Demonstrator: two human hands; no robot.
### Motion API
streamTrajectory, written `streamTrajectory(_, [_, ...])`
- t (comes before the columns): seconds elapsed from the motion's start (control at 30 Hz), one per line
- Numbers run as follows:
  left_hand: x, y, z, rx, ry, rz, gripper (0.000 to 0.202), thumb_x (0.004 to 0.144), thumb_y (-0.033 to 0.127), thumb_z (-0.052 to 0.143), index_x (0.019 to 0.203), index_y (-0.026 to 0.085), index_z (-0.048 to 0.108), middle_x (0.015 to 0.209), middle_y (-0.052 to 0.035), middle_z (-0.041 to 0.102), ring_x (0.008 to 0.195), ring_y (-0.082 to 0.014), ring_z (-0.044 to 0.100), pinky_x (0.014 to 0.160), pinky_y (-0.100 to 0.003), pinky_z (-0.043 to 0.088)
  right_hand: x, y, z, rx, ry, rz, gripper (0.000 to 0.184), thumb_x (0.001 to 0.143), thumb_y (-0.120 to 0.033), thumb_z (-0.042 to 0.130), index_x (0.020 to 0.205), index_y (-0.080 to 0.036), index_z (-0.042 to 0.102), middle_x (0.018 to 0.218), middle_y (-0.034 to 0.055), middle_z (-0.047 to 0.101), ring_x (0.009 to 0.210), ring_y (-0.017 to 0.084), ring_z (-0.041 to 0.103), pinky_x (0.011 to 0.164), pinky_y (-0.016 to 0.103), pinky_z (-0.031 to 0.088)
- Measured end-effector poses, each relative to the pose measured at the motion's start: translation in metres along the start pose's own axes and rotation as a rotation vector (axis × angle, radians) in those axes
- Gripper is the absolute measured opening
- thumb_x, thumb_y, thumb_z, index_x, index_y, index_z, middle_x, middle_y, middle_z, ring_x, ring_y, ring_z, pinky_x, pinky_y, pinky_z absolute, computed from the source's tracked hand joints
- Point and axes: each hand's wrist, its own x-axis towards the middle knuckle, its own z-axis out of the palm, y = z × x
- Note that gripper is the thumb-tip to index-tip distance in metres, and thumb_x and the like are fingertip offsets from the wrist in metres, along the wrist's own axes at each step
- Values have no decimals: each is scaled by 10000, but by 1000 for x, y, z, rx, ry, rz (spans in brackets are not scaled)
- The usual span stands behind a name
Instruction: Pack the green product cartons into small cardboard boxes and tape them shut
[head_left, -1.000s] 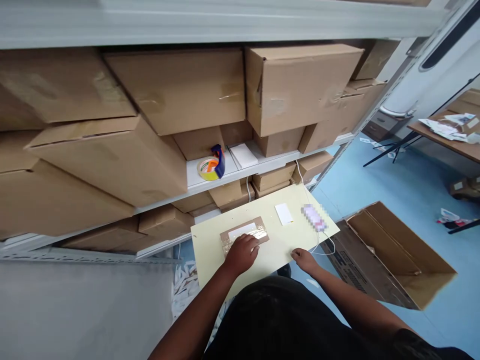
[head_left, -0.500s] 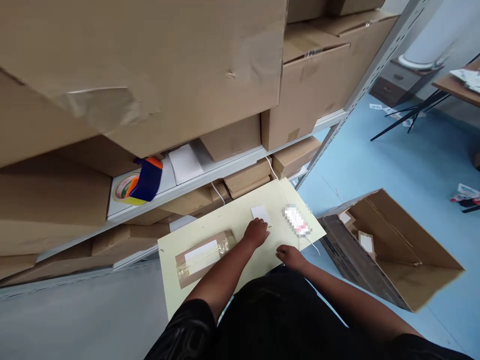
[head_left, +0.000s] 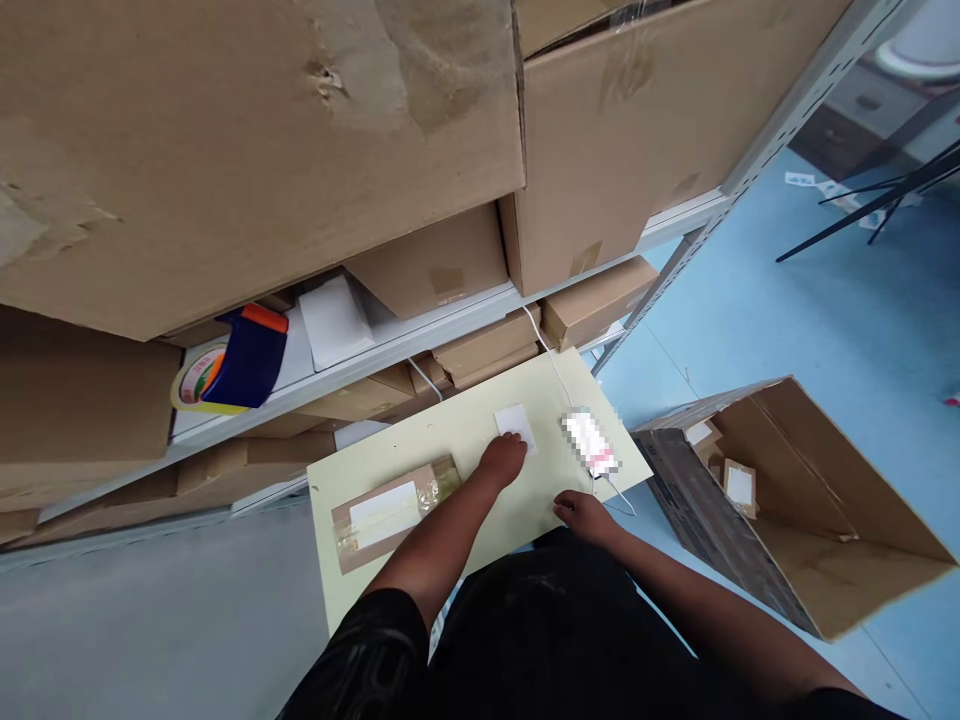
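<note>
A pale yellow board (head_left: 465, 430) lies in front of me. My left hand (head_left: 501, 461) rests on it with curled fingers touching the lower edge of a small white slip (head_left: 514, 426). My right hand (head_left: 581, 514) grips the board's near edge, fingers curled over it. A flat brown parcel (head_left: 390, 509) with a white label under clear tape lies at the board's left end. A blurred-out phone-like object (head_left: 592, 443) with a white cable lies at the right end.
Metal shelving (head_left: 420, 335) packed with cardboard boxes stands right ahead; a tape dispenser (head_left: 229, 362) and white paper (head_left: 334, 320) sit on it. An open cardboard box (head_left: 795, 500) holding small parcels lies on the blue floor at the right. Black stand legs (head_left: 870, 205) are at the far right.
My left hand left the taped parcel and moved right to the white slip. The view swung down and closer to the shelf. My right hand stayed on the board's edge.
</note>
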Motion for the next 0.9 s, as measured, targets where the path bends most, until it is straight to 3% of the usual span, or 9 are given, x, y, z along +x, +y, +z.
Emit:
streamTrajectory(0.17, [0,-2,-13,-23,23,-107,232,940,204,501,1006,159,719,1119,-157,681,1079,-283,629,912,-386,498,4,-8,0,-51,-3,-7,259,933,-330,545,1068,-206,727,999,69,759,883,210,690,750,271,464])
streamTrajectory(0.27, [-1,-10,-30,-28,73,-192,252,963,306,497,1026,182,707,1110,-134,696,1062,-275,643,887,-366,500,14,-22,-4,-188,74,-73,273,946,-303,534,1123,-193,711,1059,93,732,964,225,667,832,288,466])
streamTrajectory(0.4, [1,-27,-58,-23,137,-329,340,1001,395,427,1063,196,695,1122,-135,710,1059,-282,655,890,-375,492,48,-48,-10,-378,206,-188,389,986,-286,463,1324,-159,609,1293,152,623,1196,269,552,1018,341,418])
streamTrajectory(0.53, [4,-42,-77,-60,157,-435,337,984,434,463,1017,207,709,1110,-124,731,1087,-282,657,897,-361,490,95,-74,-16,-542,226,-224,554,968,-223,410,1510,-111,423,1471,193,487,1266,311,452,1047,409,392])
streamTrajectory(0.7, [5,-49,-74,-80,143,-475,353,983,431,451,968,205,723,1093,-127,744,1051,-278,675,862,-350,506,133,-84,-15,-661,234,-199,695,880,-123,408,1571,-86,347,1637,165,317,1220,353,453,954,471,404])
streamTrajectory(0.9, [3,-69,-69,-89,132,-544,322,963,365,481,1016,184,743,1143,-163,739,1086,-304,674,895,-379,507,142,-80,-7,-691,215,-220,702,879,-162,435,1577,-119,369,1683,104,248,1223,397,437,945,518,373])
